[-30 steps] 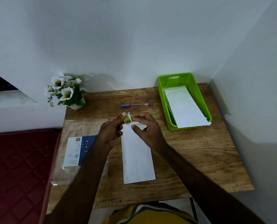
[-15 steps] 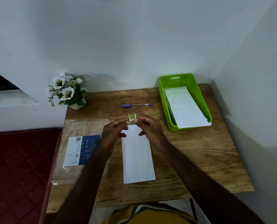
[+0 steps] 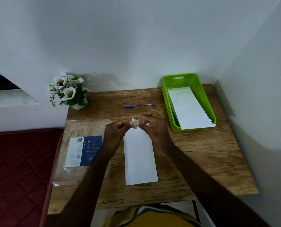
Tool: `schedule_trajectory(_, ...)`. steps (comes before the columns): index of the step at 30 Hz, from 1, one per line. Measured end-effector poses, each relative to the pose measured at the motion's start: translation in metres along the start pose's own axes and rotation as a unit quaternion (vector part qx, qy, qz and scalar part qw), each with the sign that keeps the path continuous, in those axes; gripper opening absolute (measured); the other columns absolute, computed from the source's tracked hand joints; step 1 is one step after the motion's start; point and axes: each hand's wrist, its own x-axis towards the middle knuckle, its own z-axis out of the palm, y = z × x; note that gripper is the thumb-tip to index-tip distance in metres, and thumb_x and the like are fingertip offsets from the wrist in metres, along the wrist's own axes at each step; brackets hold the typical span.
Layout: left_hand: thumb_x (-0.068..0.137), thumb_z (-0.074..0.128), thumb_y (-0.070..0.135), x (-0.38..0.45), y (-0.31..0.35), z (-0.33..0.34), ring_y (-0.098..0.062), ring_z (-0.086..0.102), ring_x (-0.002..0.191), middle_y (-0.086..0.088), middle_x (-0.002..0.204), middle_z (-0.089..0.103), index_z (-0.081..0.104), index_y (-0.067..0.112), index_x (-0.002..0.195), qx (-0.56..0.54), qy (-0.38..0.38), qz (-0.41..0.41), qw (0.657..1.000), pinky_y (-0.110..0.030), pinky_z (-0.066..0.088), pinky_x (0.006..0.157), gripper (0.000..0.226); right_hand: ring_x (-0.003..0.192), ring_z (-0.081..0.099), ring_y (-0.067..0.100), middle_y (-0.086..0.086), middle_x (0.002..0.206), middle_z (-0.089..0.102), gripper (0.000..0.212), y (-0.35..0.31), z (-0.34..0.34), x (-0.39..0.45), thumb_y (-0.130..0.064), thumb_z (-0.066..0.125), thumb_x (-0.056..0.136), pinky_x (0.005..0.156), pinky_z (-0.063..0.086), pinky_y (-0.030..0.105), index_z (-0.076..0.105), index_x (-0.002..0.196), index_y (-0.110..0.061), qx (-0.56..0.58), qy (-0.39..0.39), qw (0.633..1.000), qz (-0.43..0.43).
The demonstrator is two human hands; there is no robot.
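Head view: left hand [image 3: 115, 133] and right hand [image 3: 154, 128] both pinch the small green sticker [image 3: 134, 119] between them, above the white envelope [image 3: 139, 158] under the wrists, so one slipped grip and it probably folds onto itself or lands crooked.

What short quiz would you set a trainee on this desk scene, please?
1. True or false: the left hand and the right hand both pinch the small green piece.
2. What lies in the green basket? A) white paper B) a pen C) flowers
3. Which thing lies flat on the table under the hands?
Key: 1 true; 2 A; 3 the white envelope.
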Motion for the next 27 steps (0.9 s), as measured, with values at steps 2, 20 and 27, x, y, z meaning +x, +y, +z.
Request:
schedule_trajectory(2, 0.093, 0.071, 0.033, 0.0, 0.002, -0.001, -0.003, 0.074, 0.089, 0.011, 0.102, 0.078, 0.077, 0.02, 0.114, 0.0, -0.01, -0.002, 1.0, -0.013, 0.056, 0.069, 0.025, 0.107, 0.062, -0.001, -0.011, 0.116, 0.067, 0.032, 0.002, -0.003, 0.004, -0.037, 0.076, 0.088, 0.085, 0.051, 0.015, 0.078, 0.113, -0.018, -0.024, -0.016, 0.999, -0.014)
schedule_trajectory(20, 0.098, 0.066, 0.029, -0.002, 0.005, 0.005, -0.001, 0.071, 0.078, 0.019, 0.083, 0.076, 0.075, 0.026, 0.095, 0.01, -0.036, 0.004, 0.999, -0.008, 0.05, 0.061, 0.011, 0.096, 0.066, 0.006, -0.002, 0.104, 0.074, 0.019, 0.002, 0.009, 0.0, -0.025, 0.069, 0.097, 0.077, 0.057, 0.022, 0.077, 0.107, -0.011, -0.083, 0.038, 0.995, -0.035)
schedule_trajectory(27, 0.097, 0.067, 0.03, -0.003, 0.004, 0.009, 0.0, 0.071, 0.081, 0.019, 0.085, 0.076, 0.075, 0.032, 0.097, 0.015, -0.015, 0.009, 1.0, -0.009, 0.051, 0.063, 0.008, 0.083, 0.069, 0.0, -0.005, 0.095, 0.077, 0.02, -0.004, 0.012, 0.002, -0.026, 0.069, 0.096, 0.065, 0.051, 0.011, 0.079, 0.107, -0.012, -0.024, 0.075, 0.994, 0.08)
